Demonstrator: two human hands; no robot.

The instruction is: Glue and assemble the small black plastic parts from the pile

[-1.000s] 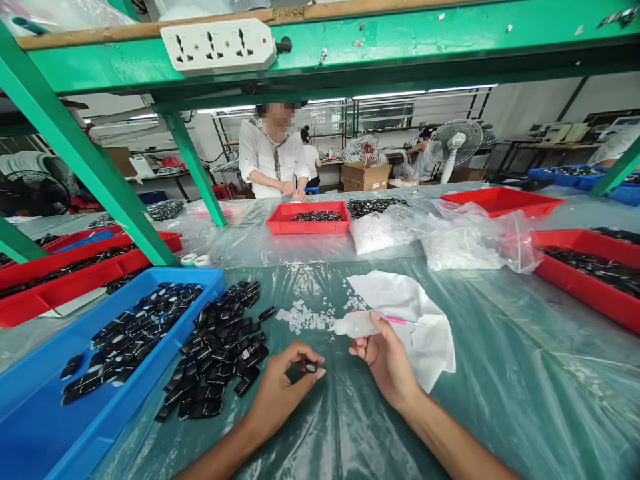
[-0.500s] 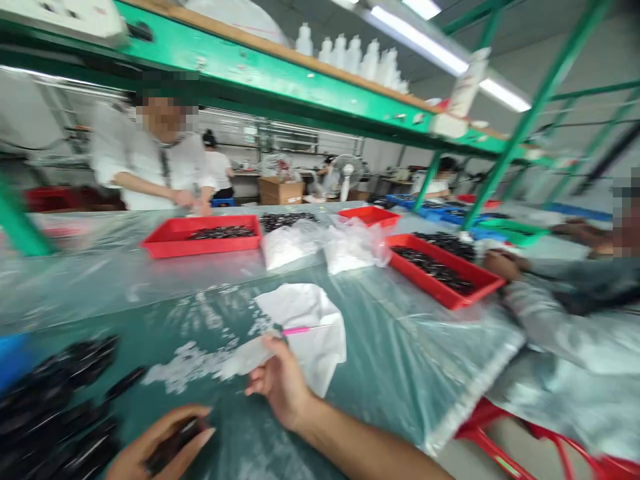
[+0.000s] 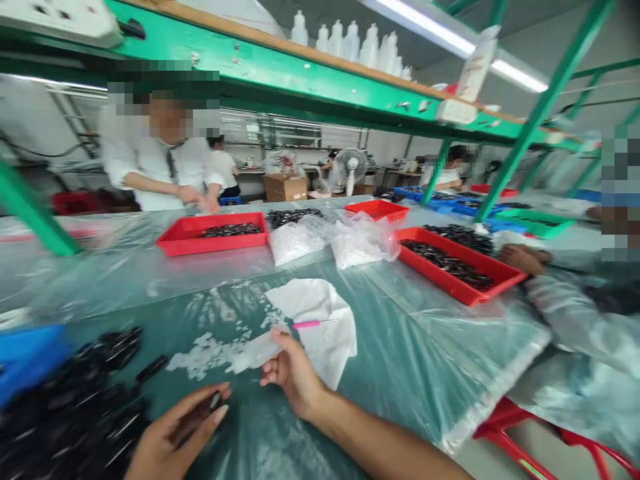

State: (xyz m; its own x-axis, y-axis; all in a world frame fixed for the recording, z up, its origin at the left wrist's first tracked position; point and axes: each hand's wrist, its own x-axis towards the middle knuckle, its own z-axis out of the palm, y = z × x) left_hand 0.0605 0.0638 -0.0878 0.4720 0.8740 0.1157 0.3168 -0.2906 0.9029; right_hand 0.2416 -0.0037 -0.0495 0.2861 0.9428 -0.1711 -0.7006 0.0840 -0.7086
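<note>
My left hand (image 3: 183, 430) is closed around a small black glossy piece (image 3: 215, 401), pinched between thumb and fingers, its tip showing. A heap of similar black pieces (image 3: 70, 407) lies to the left of that hand, and a single one (image 3: 151, 367) rests apart from the heap. Held in my right hand (image 3: 293, 373) is a translucent white squeeze bottle (image 3: 255, 352), tilted low over the table. Small whitish translucent bits (image 3: 205, 355) are scattered beside the bottle. Behind my right hand, a pink-handled thin tool (image 3: 307, 324) lies on a white cloth (image 3: 333, 313).
Red trays (image 3: 210, 235) of black pieces and clear bags (image 3: 363, 247) of white bits stand farther back. A blue bin (image 3: 33, 360) is at left. Green posts (image 3: 545, 110) carry a shelf with bottles (image 3: 370, 47). Co-workers sit across and at right, one sleeve (image 3: 575, 293) near a tray.
The view has shifted slightly, so the table's contents appear farther right. My left hand has moved up and right, and the black piece's tip shows more clearly. My right hand keeps the bottle.
</note>
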